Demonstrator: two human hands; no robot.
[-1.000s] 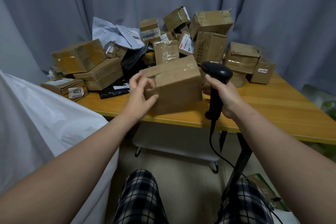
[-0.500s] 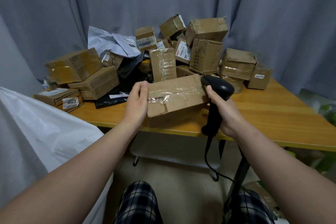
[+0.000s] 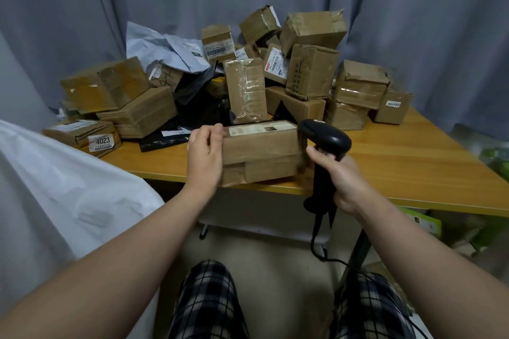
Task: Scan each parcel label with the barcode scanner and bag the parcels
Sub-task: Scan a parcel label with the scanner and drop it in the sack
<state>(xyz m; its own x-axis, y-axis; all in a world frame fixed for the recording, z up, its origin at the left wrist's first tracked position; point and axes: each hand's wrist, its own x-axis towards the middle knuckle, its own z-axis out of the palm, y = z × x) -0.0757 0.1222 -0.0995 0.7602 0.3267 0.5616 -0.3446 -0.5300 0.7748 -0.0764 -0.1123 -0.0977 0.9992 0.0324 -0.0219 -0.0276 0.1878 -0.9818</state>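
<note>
A pile (image 3: 311, 71) of brown cardboard parcels crowds the far half of the bench (image 3: 413, 162), stacked unevenly against a grey curtain (image 3: 427, 22). A tall box (image 3: 246, 91) wrapped in clear tape stands upright just behind the parcel in hand, and more boxes lean on one another to its right. In the left part of the pile lie a crumpled grey mailer (image 3: 168, 49) and a black mailer (image 3: 162, 139), the black one flat on the wood near the left hand. A white bag (image 3: 55, 187) bulges up at the left and hides the bench's near left corner.

The parcel (image 3: 261, 154), a flat brown box, is at the bench's near edge between the two hands. Whether it rests on the wood or hangs just above it cannot be told. The left hand (image 3: 205, 157) grips its left end, fingers curled over the top edge. The right hand (image 3: 341, 176) is wrapped round the handle of the black scanner (image 3: 325, 140), whose head sits right against the parcel's upper right corner. Its cable (image 3: 316, 234) hangs below the bench.

A pale label (image 3: 261, 128) runs along the parcel's top face, its print too small to read. A white sticker (image 3: 103, 142) on a low box at the left reads "4023". The other labels in the pile are illegible.
</note>
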